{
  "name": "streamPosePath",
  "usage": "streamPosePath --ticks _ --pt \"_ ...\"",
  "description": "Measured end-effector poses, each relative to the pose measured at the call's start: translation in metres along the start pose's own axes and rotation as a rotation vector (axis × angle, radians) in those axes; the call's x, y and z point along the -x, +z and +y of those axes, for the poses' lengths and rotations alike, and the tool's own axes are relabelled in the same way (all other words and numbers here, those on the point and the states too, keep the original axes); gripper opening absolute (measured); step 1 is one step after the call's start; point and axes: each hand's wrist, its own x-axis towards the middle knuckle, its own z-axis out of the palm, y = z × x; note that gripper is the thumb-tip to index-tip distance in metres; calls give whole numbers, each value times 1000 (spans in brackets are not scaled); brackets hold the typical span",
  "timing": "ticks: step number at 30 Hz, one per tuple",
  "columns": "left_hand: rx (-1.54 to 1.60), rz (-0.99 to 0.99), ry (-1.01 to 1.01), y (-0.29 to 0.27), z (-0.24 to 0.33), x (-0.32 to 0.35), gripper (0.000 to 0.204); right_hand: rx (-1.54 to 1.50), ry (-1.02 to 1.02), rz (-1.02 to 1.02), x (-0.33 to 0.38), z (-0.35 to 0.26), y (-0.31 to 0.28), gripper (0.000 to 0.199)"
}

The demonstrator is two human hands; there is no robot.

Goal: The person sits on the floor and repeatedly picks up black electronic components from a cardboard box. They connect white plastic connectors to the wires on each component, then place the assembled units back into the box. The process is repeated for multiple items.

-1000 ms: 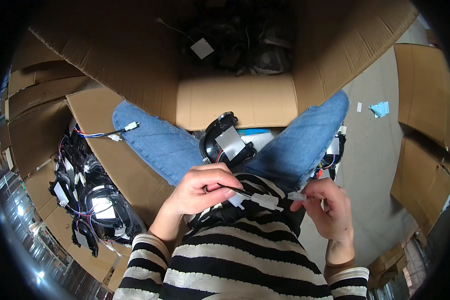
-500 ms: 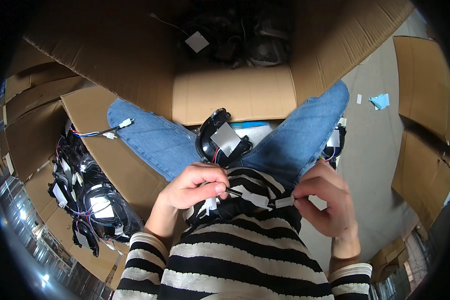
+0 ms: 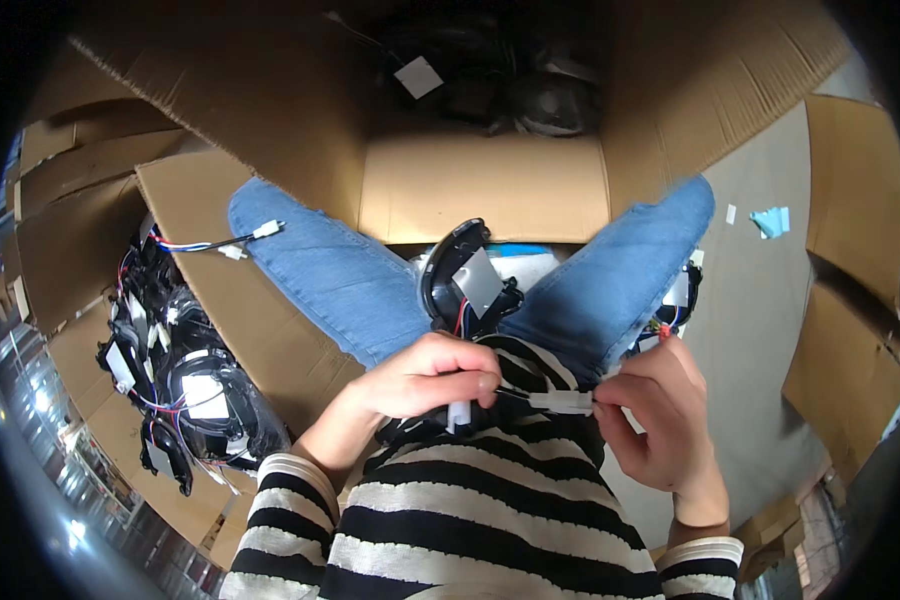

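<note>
Two hands are busy right over the lap here, person sitting with legs in blue jeans [image 3: 340,275] spread apart and a black-and-white striped top [image 3: 470,510] filling the bottom of the view. The left hand [image 3: 432,378] is curled shut around a thin dark wire, with a small white plug [image 3: 458,413] poking down out of the bottom of the fist. The right hand [image 3: 660,410] is pinching the end of a white connector [image 3: 562,402] between thumb and fingertips, and that connector sits right between the two hands, just above the striped top. The wire runs from the left fist across to it.

Between the knees there's a black lamp-like housing [image 3: 462,280] with a grey panel on it and red and black leads coming off the bottom. Can't tell exactly what part it is.

Straight ahead is an open cardboard box [image 3: 485,190] with dark bundled parts inside and a white tag on top. Off to the person's left another open box [image 3: 185,390] is stuffed with the same kind of black housings and coloured wiring. A loose wire with white plugs [image 3: 240,240] lies across the cardboard flap and the left knee. More flattened cardboard [image 3: 855,290] is stacked on the right, on a grey floor [image 3: 755,300].
</note>
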Motion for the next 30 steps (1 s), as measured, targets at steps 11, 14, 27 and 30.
streamPosePath --ticks 11,14,27,30 --pt "-273 295 258 28 39 34 9 -298 269 157 39 25 -13 7" --pt "-380 494 473 28 62 101 12 -316 265 124 37 28 -12 9" --pt "-2387 2049 -985 25 135 382 40 -365 -7 -91 13 35 7 17" --pt "-1504 1992 27 -20 92 245 26 -334 -32 -136 5 29 26 17"
